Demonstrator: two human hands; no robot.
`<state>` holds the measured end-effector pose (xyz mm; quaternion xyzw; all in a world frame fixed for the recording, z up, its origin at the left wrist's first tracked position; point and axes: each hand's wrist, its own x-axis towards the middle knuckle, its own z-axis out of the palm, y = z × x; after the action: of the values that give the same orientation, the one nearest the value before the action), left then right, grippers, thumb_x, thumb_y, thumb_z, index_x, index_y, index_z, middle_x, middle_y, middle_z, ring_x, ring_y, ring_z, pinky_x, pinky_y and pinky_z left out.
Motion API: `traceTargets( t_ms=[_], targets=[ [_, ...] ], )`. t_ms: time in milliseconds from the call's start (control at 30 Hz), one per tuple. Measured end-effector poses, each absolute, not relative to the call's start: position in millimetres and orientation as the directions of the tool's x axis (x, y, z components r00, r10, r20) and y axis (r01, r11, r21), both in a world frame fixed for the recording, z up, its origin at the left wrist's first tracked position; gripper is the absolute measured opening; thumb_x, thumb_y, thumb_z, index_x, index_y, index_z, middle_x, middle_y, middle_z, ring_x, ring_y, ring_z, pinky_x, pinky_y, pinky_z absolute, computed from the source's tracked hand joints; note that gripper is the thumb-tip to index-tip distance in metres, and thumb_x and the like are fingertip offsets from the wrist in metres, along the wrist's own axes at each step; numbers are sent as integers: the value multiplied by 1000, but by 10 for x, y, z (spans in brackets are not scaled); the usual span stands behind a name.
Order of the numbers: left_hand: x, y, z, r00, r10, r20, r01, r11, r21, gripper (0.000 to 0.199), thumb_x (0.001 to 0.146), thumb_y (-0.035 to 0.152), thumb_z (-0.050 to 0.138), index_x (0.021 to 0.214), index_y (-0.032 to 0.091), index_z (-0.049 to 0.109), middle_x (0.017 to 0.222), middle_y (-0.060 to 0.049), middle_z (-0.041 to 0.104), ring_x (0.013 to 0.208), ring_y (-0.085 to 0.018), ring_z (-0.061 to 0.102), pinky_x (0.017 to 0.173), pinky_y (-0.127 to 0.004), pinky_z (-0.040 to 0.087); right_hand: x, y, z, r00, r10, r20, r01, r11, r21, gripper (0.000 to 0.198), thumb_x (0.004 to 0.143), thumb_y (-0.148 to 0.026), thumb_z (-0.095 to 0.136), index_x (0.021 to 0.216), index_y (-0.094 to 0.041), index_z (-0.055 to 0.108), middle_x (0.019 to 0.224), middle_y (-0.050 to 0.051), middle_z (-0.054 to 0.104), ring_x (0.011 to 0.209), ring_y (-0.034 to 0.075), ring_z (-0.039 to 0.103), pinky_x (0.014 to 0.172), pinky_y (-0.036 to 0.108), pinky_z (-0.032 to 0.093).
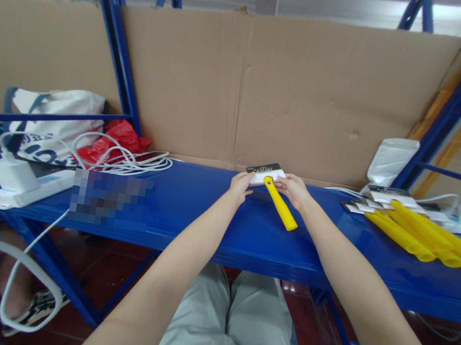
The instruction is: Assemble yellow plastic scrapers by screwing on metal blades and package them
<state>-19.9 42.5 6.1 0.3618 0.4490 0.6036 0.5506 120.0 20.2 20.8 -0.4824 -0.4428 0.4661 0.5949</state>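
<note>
Before me, at the back of the blue shelf, is a tool with a yellow handle [282, 206] and a black-and-white card [264, 173] around its wide head. Its handle slants down to the right. My left hand [240, 188] grips the card's left end between thumb and fingers. At the other end, my right hand [293, 191] is closed on the card's right edge, close to the top of the handle. Whatever the card wraps is hidden. Several like tools with yellow handles [427, 235] lie piled on the right, their cards toward the back.
The blue shelf top [189, 207] runs across, backed by a cardboard sheet [314, 92]. On the left are a power strip [32, 195], coiled white cable [143, 165], a red plastic bag [123, 143] and a cloth bag [62, 121]. Blue uprights [116, 47] flank the shelf. Another person's shoe [39, 308] shows below left.
</note>
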Motion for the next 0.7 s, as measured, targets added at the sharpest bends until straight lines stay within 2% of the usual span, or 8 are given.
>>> traceTargets(
  t_ms=[167, 333, 567, 700],
  targets=[
    [-203, 424, 71, -167, 984, -58, -323, 1, 946, 17, 72, 21, 71, 65, 19, 55, 81, -5, 65, 96, -21, 61, 90, -44, 46, 1159, 157, 228, 163, 975, 151, 4, 152, -988, 17, 82, -2, 51, 77, -17, 54, 66, 0, 65, 56, 7, 58, 63, 19, 50],
    [-206, 434, 62, -153, 985, -80, -363, 19, 932, 14, 72, 18, 71, 67, 18, 58, 80, -5, 66, 95, -21, 62, 90, -42, 47, 1142, 152, 228, 149, 973, 178, 56, 171, -984, 19, 80, 0, 49, 78, -17, 57, 73, 2, 68, 60, 8, 61, 62, 18, 50],
    [-180, 428, 77, -42, 994, -105, -476, 72, 876, 7, 80, 8, 60, 78, 14, 60, 71, -5, 64, 75, -16, 64, 77, -34, 56, 1156, 165, 225, 180, 971, 160, 61, 151, -987, 19, 76, 0, 48, 78, -17, 57, 75, 3, 68, 61, 9, 60, 69, 22, 52],
    [-150, 449, 73, -57, 993, -107, -473, 68, 878, 15, 77, 0, 57, 86, 10, 62, 69, -6, 63, 68, -15, 64, 69, -29, 57, 1155, 182, 219, 188, 973, 132, 67, 122, -990, 22, 74, 1, 46, 80, -17, 56, 74, 3, 67, 60, 9, 61, 70, 24, 53]
  ],
)
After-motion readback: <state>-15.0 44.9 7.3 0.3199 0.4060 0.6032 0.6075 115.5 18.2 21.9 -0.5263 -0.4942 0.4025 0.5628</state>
